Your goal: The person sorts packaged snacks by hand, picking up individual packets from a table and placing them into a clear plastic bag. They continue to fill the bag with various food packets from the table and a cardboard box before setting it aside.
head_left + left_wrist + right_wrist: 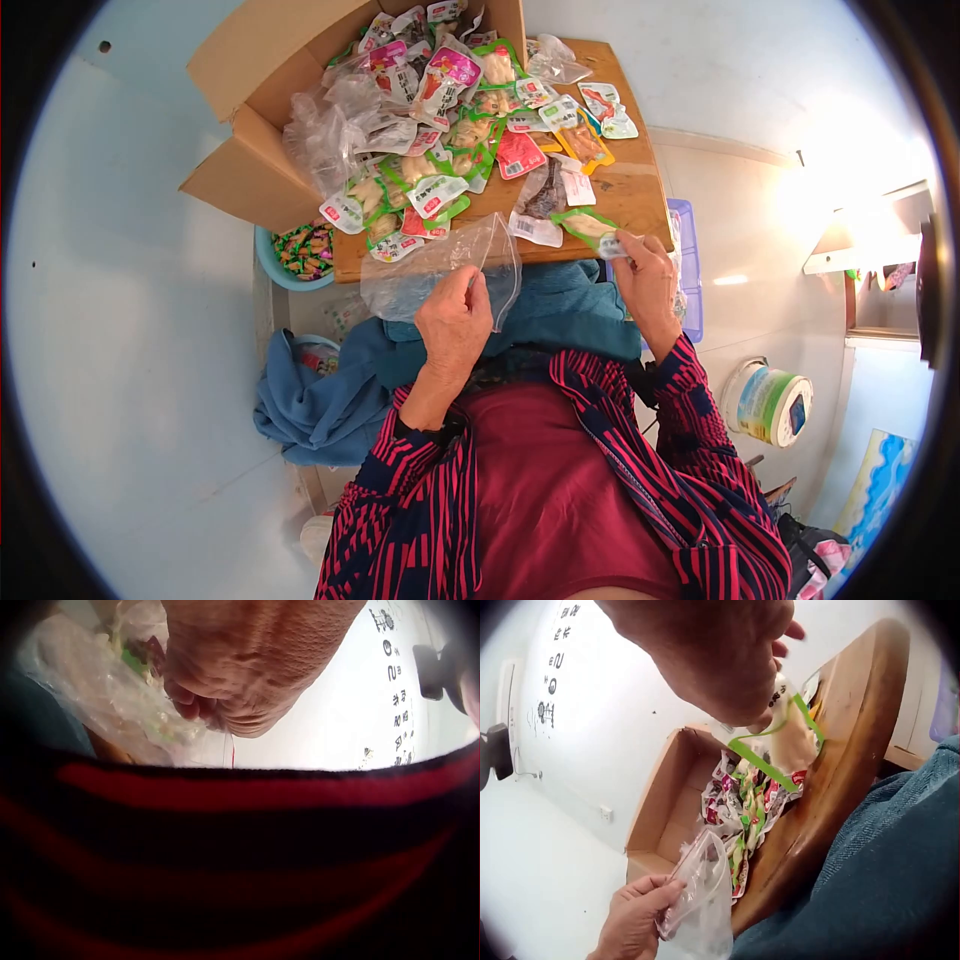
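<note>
The left hand (453,322) pinches the edge of a clear bag (405,287); the right hand (648,285) grips a green-edged packet (583,226) by its white end. The right wrist view shows the packet's red mark; only the head view shows the blue basin (268,265), left. The packet extends left and far from the right fingertips, above the wooden table (645,205).

Wooden bench (630,175) with packets (520,153)
Green-edged packets (417,170) pile left of a dark-filled packet (545,200) and a yellow-edged packet (582,145).
</note>
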Available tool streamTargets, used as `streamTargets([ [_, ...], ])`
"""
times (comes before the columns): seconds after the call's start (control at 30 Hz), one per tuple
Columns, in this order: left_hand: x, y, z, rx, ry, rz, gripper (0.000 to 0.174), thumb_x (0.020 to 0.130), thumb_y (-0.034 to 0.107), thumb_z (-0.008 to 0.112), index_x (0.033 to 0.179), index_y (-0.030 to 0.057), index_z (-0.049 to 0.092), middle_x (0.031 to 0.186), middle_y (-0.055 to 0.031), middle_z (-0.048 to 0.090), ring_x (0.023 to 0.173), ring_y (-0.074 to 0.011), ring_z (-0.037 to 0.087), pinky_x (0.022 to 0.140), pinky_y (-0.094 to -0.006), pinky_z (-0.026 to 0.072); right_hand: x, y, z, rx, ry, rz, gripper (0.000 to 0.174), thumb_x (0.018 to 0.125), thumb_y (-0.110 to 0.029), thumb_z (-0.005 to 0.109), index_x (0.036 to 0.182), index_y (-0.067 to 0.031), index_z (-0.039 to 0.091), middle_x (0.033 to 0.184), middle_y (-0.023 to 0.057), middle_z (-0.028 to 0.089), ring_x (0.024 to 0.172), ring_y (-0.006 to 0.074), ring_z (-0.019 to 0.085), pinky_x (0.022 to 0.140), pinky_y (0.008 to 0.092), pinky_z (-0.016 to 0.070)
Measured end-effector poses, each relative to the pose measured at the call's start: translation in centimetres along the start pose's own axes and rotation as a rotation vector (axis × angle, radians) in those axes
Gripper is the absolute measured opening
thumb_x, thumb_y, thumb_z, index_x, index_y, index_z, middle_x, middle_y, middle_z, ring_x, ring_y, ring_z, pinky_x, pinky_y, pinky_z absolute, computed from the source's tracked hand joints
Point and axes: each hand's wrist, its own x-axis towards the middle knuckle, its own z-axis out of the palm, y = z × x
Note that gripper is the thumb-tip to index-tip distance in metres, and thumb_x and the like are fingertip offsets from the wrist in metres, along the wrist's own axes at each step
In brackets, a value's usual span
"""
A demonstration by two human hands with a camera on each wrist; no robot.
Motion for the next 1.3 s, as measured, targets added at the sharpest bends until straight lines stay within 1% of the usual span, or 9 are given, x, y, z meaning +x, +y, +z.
streamTargets([
  [0.07,-0.1,-0.2,0.1,-0.013,0.032,0.039,0.009,0.086,0.008,0.071,0.094,0.0038,0.069,0.071,-0.0128,0.066,0.058,-0.0234,0.065,0.055,-0.0337,0.0490,0.4,-1.1,-0.3,-0.477,0.309,-0.303,0.033,0.078,-0.007,0.073,0.111,-0.0041,0.071,0.114,0.0191,0.063,0.089,0.0359,0.065,0.072,0.0408,0.0529],
  [0.2,-0.4,-0.3,0.1,0.003,0.030,-0.010,0.008,0.087,0.008,0.071,0.094,0.0046,0.069,0.070,-0.0124,0.065,0.058,-0.0241,0.065,0.055,-0.0340,0.0490,2.1,-1.5,-1.2,-0.588,0.525,-0.541,0.023,0.082,-0.011,0.072,0.103,-0.0030,0.072,0.099,0.0169,0.067,0.080,0.0352,0.066,0.068,0.0393,0.0522],
  [0.27,-0.2,-0.4,0.1,0.005,0.028,0.020,0.008,0.087,0.008,0.071,0.094,0.0052,0.069,0.070,-0.0123,0.066,0.058,-0.0246,0.065,0.055,-0.0343,0.0493,2.3,-0.4,-0.5,0.008,0.465,-0.325,0.016,0.091,-0.014,0.068,0.103,-0.0041,0.074,0.085,0.0091,0.070,0.073,0.0265,0.067,0.065,0.0361,0.0524],
  [0.3,-0.3,-0.3,0.1,0.004,0.027,0.010,0.008,0.087,0.008,0.071,0.094,0.0052,0.069,0.070,-0.0123,0.066,0.058,-0.0246,0.065,0.055,-0.0343,0.0493,1.8,-1.0,-1.0,0.005,0.456,-0.325,0.016,0.091,-0.014,0.068,0.103,-0.0041,0.074,0.085,0.0091,0.070,0.073,0.0265,0.067,0.065,0.0361,0.0524],
  [0.37,-0.3,0.0,0.2,0.021,0.033,0.010,0.009,0.086,0.008,0.071,0.095,0.0049,0.070,0.070,-0.0129,0.066,0.059,-0.0249,0.066,0.056,-0.0345,0.0503,0.7,-3.5,-2.6,0.403,0.217,0.232,0.019,0.098,-0.017,0.062,0.103,-0.0031,0.074,0.080,0.0023,0.071,0.070,0.0162,0.066,0.063,0.0329,0.0532],
  [0.47,-0.4,0.0,0.5,-0.007,0.047,-0.005,0.010,0.086,0.008,0.071,0.095,0.0046,0.069,0.074,-0.0130,0.067,0.061,-0.0252,0.067,0.057,-0.0344,0.0513,-0.9,-4.7,-2.3,0.777,0.018,0.248,0.024,0.100,-0.019,0.061,0.105,0.0012,0.073,0.082,0.0009,0.071,0.069,0.0082,0.064,0.062,0.0282,0.0529],
  [0.63,-0.5,0.5,0.2,-0.009,0.034,0.041,0.010,0.085,0.007,0.070,0.095,0.0051,0.067,0.079,-0.0131,0.068,0.068,-0.0295,0.068,0.059,-0.0377,0.0521,-3.4,-4.8,0.4,1.170,-0.208,0.345,0.016,0.095,-0.006,0.060,0.103,0.0022,0.071,0.090,0.0058,0.073,0.076,0.0100,0.067,0.073,0.0263,0.0552],
  [1.0,-2.1,1.4,0.4,0.035,-0.079,0.215,0.010,0.085,0.005,0.068,0.095,0.0059,0.066,0.077,-0.0123,0.067,0.068,-0.0322,0.067,0.058,-0.0411,0.0523,-3.5,-5.3,5.5,1.405,-0.591,0.400,0.038,0.084,0.012,0.056,0.122,0.0035,0.059,0.107,0.0080,0.068,0.086,0.0131,0.066,0.075,0.0261,0.0529],
  [1.3,-2.6,0.4,0.2,0.008,-0.184,0.291,0.010,0.089,0.010,0.066,0.098,0.0073,0.062,0.075,-0.0115,0.063,0.068,-0.0317,0.066,0.057,-0.0425,0.0514,-2.4,-6.2,9.8,1.574,-0.918,0.437,0.037,0.091,0.007,0.054,0.127,0.0015,0.057,0.123,0.0105,0.064,0.111,0.0209,0.063,0.097,0.0349,0.0514],
])
